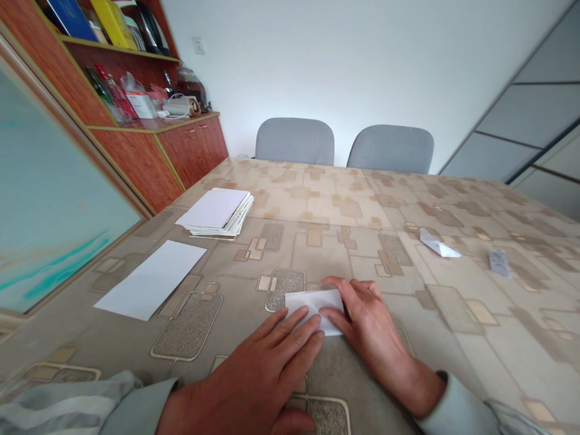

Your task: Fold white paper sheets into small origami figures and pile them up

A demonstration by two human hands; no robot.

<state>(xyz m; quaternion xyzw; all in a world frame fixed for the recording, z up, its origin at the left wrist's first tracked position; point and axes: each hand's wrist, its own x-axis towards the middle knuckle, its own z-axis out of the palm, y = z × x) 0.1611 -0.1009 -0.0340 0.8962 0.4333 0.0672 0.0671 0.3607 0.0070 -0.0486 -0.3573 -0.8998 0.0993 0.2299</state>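
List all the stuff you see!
Table: one, brown, middle
Small paper: one, white, front centre
Loose sheet: one, white, table's left
Paper stack: one, whitish, behind sheet
Folded paper: one, white, table's right
Little thing: one, grey, far right
Chairs: two, grey, behind table
Socket: one, white, back wall
Cupboard: one, reddish, back left
Cupboard things: many, mixed colours, inside
Glass panel: one, bluish, left
Panels: several, grey, right
Sleeves: two, greyish, bottom
Left hand: one, on paper
Right hand: one, on paper

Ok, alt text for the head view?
The left hand rests on a small white paper on a patterned table; the right hand touches the paper's right end. Further left lie a white sheet and a paper stack; further right, a folded piece.
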